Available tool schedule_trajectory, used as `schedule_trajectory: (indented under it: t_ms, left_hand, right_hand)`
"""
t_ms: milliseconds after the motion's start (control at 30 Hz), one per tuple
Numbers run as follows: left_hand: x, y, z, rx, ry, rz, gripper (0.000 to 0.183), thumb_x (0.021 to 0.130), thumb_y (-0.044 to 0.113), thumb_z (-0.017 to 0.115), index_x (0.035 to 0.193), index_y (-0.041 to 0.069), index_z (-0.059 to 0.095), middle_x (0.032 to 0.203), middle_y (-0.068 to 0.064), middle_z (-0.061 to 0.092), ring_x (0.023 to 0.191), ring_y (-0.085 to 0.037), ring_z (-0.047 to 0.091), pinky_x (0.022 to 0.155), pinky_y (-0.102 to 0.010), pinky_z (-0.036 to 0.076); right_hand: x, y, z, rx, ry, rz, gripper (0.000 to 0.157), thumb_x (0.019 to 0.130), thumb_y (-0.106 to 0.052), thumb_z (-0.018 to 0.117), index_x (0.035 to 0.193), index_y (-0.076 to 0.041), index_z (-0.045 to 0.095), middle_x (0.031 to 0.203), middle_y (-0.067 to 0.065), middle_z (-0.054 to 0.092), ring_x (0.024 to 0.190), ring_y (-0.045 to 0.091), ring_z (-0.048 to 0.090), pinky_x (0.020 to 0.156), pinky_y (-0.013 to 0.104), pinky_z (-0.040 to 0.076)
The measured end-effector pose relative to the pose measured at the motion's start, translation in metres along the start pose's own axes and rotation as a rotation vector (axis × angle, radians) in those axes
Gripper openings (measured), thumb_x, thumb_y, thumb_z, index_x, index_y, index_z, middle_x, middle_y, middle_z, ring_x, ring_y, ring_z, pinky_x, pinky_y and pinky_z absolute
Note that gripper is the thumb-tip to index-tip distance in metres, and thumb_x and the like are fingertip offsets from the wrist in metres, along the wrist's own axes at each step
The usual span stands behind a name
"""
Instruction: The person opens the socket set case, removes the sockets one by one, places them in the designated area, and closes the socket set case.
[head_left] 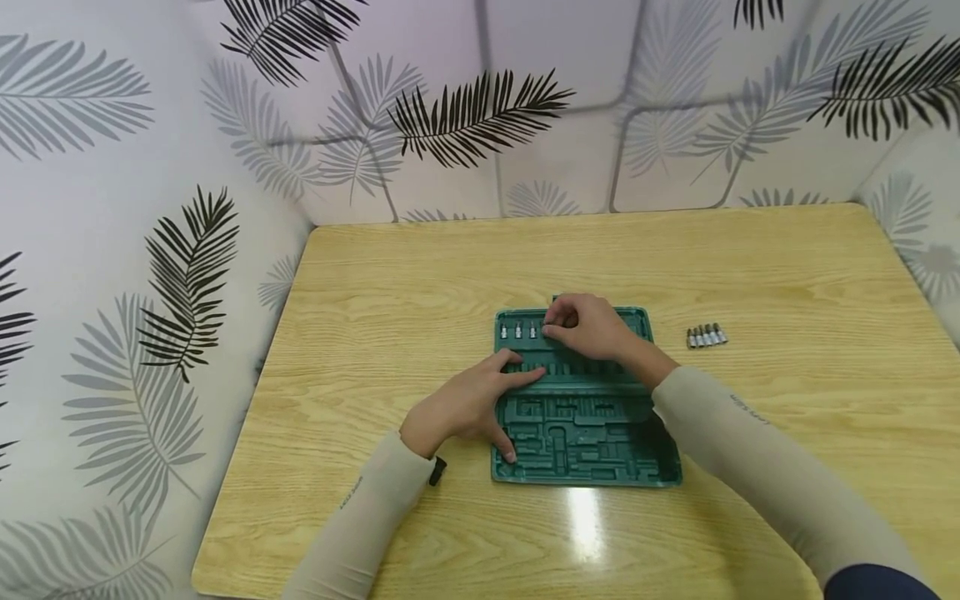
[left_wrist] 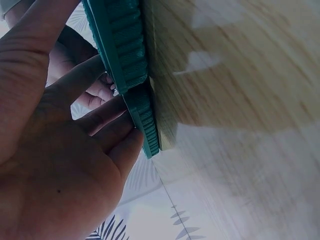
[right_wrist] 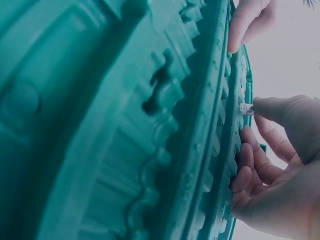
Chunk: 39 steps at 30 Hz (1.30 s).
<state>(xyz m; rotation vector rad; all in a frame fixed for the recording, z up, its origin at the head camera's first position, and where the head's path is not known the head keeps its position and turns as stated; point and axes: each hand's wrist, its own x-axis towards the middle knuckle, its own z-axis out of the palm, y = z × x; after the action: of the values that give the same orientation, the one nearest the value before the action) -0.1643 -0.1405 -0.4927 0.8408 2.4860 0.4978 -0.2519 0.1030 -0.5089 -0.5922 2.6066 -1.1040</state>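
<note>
A green plastic tool case (head_left: 592, 479) lies unfolded on the table. Three small silver bit sockets (head_left: 518, 331) stand in its upper row at the left. Just right of them, my right hand (head_left: 592, 327) holds another bit socket (right_wrist: 246, 108) at the row, pinched at the fingertips; in the head view the fingers mostly hide it. My left hand (head_left: 468, 396) rests on the left edge of the case with its fingers spread. Its fingers reach onto the upper half, while the thumb touches the lower half. In the left wrist view, fingers (left_wrist: 107, 125) touch the case's rim.
Several more bit sockets (head_left: 707, 336) lie side by side on the wooden table (head_left: 405, 283), right of the case. A small black object (head_left: 438, 472) is beside the left wrist. Walls with a leaf pattern (head_left: 480, 117) border the table at the back and left.
</note>
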Motion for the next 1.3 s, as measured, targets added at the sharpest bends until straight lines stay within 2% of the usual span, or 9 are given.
schedule_trajectory:
  t_ms: [333,600,800,1133,1300]
  left_hand:
    - [-0.001,0.003,-0.001,0.001,-0.013,-0.014,0.126,0.067,0.044,0.106,0.172,0.027,0.038,0.171,-0.012,0.035,0.153,-0.030,0.048,0.119,-0.044,0.051]
    - [-0.001,0.003,0.000,-0.004,-0.008,-0.015,0.126,0.067,0.043,0.106,0.172,0.027,0.039,0.170,-0.012,0.035,0.152,-0.031,0.048,0.120,-0.044,0.050]
    - [0.000,0.002,-0.001,0.020,-0.009,-0.012,0.126,0.067,0.045,0.105,0.172,0.027,0.038,0.170,-0.012,0.035,0.152,-0.031,0.048,0.120,-0.044,0.050]
    - [0.001,0.003,0.000,0.027,-0.008,-0.016,0.126,0.067,0.045,0.105,0.172,0.028,0.037,0.171,-0.012,0.034,0.153,-0.032,0.048,0.120,-0.045,0.050]
    - [0.001,0.003,-0.001,0.021,-0.011,-0.015,0.126,0.068,0.045,0.105,0.173,0.028,0.037,0.172,-0.012,0.034,0.154,-0.034,0.047,0.120,-0.047,0.050]
  right_hand:
    - [-0.003,0.001,0.000,0.020,0.001,0.008,0.013,0.106,-0.019,0.074,0.109,-0.007,0.079,0.107,0.012,0.078,0.097,0.027,0.073,0.092,0.051,0.058]
    - [-0.005,0.001,-0.004,0.078,0.028,0.005,0.014,0.108,-0.014,0.070,0.111,-0.003,0.077,0.114,0.018,0.078,0.104,0.032,0.073,0.095,0.053,0.058]
    - [-0.009,0.004,-0.013,0.144,0.075,0.061,0.017,0.112,-0.018,0.065,0.117,-0.002,0.070,0.118,0.021,0.075,0.112,0.036,0.073,0.096,0.053,0.057]
    - [-0.028,0.015,-0.033,0.145,0.137,0.072,0.020,0.113,-0.017,0.063,0.121,0.000,0.067,0.118,0.023,0.073,0.111,0.039,0.073,0.100,0.056,0.056]
    - [-0.039,0.024,-0.046,0.121,0.159,0.087,0.022,0.113,-0.020,0.062,0.122,-0.001,0.068,0.118,0.022,0.073,0.111,0.037,0.073,0.097,0.051,0.055]
